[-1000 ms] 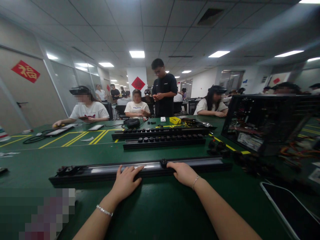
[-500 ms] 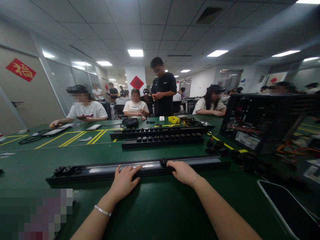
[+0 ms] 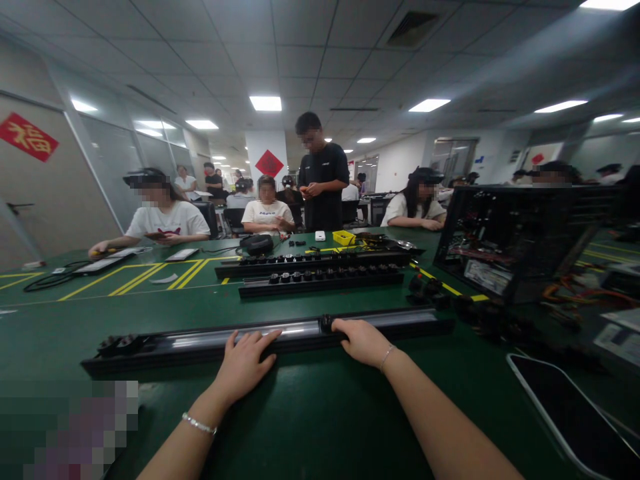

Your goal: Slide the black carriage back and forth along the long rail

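Note:
A long black rail (image 3: 175, 343) with a shiny clear strip along its channel lies across the green table in front of me. My left hand (image 3: 244, 362) rests on its near edge and strip, fingers spread, holding nothing. To the right, my right hand (image 3: 361, 341) has its fingers closed at a small black piece (image 3: 326, 323) seated in the channel. The fingertips touch that piece's right side; the thumb is partly hidden. More black pieces (image 3: 117, 343) sit in the rail's left end.
Beyond lie two similar rails, a nearer rail (image 3: 320, 285) and a farther one (image 3: 225, 268), bearing rows of black pieces. An open computer case (image 3: 505, 247) stands at right, above a phone (image 3: 565, 413). A yellow bin (image 3: 344, 238) is farther back. Several people are around the table.
The view has shifted slightly, moving most things a little left in the picture. Both hands keep their places on the rail, and the small black piece stays at my right fingertips.

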The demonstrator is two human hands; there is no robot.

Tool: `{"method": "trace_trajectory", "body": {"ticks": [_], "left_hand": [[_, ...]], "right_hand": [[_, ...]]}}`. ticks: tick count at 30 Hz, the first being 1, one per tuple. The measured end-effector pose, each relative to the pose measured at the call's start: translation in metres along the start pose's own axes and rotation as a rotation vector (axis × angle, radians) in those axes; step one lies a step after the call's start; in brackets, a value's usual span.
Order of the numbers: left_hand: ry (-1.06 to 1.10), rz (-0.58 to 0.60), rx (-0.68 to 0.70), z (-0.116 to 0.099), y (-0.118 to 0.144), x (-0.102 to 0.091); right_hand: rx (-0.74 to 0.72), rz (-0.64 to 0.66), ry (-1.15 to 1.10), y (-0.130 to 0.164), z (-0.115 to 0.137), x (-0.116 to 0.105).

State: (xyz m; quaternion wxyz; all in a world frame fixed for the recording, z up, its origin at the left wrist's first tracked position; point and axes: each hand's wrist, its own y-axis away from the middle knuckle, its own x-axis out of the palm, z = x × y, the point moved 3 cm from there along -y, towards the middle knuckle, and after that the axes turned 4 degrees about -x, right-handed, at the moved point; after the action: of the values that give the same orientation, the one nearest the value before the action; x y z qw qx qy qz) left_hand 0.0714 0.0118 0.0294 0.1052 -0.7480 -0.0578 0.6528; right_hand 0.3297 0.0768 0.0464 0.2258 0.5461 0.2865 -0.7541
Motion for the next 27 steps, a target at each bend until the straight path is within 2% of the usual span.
{"method": "trace_trajectory", "body": {"ticks": [14,27], "left_hand": [[0.000,0.012,0.000,0.0014,-0.0013,0.0030],[0.003,0.015,0.005,0.0017,-0.0014,0.0025]], "right_hand": [[0.000,0.006,-0.019,0.0052,-0.0058,-0.0059],[0.067,0.049,0.006,0.0057,-0.0076,-0.0088]]}}
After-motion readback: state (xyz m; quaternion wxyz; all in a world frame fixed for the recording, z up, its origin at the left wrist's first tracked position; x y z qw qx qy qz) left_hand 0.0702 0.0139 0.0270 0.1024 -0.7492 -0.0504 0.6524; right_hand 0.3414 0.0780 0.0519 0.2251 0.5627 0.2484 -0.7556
